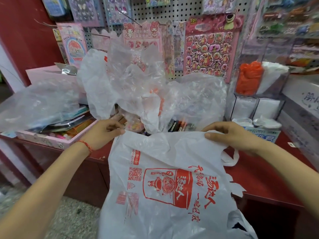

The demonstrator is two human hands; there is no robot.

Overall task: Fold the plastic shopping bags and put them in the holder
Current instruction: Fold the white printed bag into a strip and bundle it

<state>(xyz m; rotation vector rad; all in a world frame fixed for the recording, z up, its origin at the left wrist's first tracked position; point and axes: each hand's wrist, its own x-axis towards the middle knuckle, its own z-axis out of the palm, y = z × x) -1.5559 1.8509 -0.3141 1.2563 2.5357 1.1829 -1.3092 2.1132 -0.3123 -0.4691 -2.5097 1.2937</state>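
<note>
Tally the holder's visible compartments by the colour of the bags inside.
Orange bags: 1
White bags: 3
Total: 4 compartments in the holder

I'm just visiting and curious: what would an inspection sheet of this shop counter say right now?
Surface: red counter.
Job's things: white printed bag held up at its top edge, hanging in front of counter; clear holder at right with orange bags inside.
Clutter: heap of crumpled clear bags; pink tray of stationery.
Grippers: left hand pinches bag's corner; right hand grips its top edge.
Cables: nothing seen.
Surroundings: pegboard hung with sticker sheets.
</note>
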